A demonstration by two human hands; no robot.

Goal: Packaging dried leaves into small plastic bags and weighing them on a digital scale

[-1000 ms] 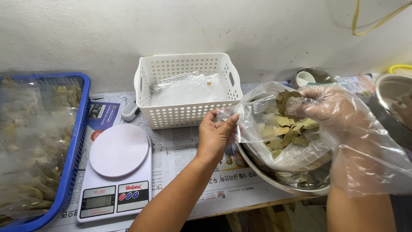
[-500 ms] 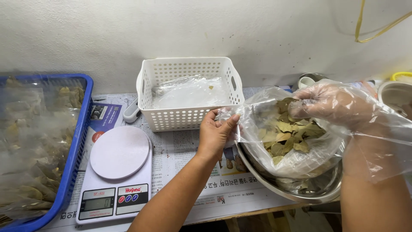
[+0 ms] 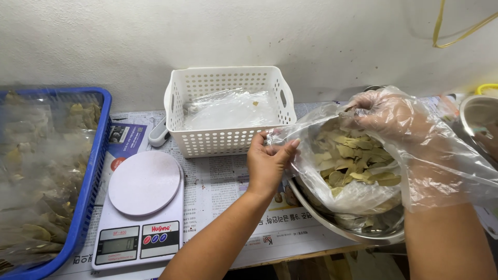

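My left hand (image 3: 268, 165) pinches the left rim of a clear plastic bag (image 3: 346, 193) and holds it open. Dried green-brown leaves (image 3: 357, 159) fill the bag. My right hand (image 3: 390, 115), in a loose clear plastic glove, grips the bag's far rim at the top. The bag rests in a steel bowl (image 3: 332, 222) at the table's front right.
A white perforated basket (image 3: 227, 109) with empty clear bags stands at the back. A white digital kitchen scale (image 3: 141, 206) sits on newspaper at the front left. A blue basket (image 3: 89, 176) with bagged leaves is at the far left. Another steel bowl (image 3: 480, 113) sits at the right edge.
My right hand has lifted from inside the bag to its upper rim. The leaves it held now lie in the bag. My left hand has shifted slightly right.
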